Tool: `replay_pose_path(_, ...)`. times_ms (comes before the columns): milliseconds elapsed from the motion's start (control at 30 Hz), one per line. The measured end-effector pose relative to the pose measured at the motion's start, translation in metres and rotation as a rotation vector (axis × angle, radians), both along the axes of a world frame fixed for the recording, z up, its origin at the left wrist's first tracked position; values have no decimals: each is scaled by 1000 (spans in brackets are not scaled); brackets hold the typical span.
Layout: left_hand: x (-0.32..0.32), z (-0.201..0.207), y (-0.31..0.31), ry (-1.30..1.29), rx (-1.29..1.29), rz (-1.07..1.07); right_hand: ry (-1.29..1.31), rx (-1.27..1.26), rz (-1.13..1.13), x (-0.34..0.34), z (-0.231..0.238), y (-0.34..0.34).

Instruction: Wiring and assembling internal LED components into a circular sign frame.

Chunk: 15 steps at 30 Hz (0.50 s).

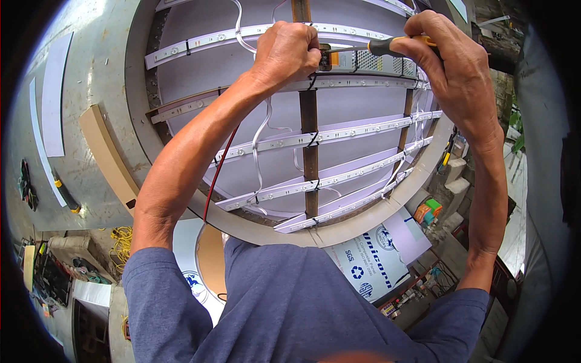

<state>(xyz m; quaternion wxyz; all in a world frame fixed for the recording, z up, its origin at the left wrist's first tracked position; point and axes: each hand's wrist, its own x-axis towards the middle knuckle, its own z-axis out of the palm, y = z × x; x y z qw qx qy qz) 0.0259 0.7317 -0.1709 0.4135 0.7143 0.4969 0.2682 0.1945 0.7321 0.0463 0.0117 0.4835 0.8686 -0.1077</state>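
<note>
My right hand point(451, 66) is closed around the black-and-yellow handle of a screwdriver point(380, 47). Its thin shaft points left, to the terminal end of a perforated metal power supply point(372, 63). At that same end, my left hand point(285, 53) has its fingers pinched together beside the terminal block point(325, 58); what they hold is hidden. The power supply lies inside a large round metal frame point(136, 91), among rows of white LED strips point(272, 143) tied to a dark upright bar point(308, 115). White wires point(257, 139) hang between the strips.
To the left, a metal tabletop point(91, 66) bears a curved tan strip point(106, 151), white strips point(54, 91), a yellow-and-black handled tool point(68, 196) and dark pliers point(25, 187). A red cable point(221, 169) crosses the frame's rim. Printed panels point(363, 260) and yellow cord point(121, 245) lie below.
</note>
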Motion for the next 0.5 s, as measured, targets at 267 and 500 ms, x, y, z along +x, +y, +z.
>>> replay_pose_path(267, -1, 2, -1, -4, -5, -5, -283, -269, 1, -28, 39, 6)
replay_pose_path(500, -4, -2, -1, 4, -6, 15, -120, -88, -60, -30, 15, -3)
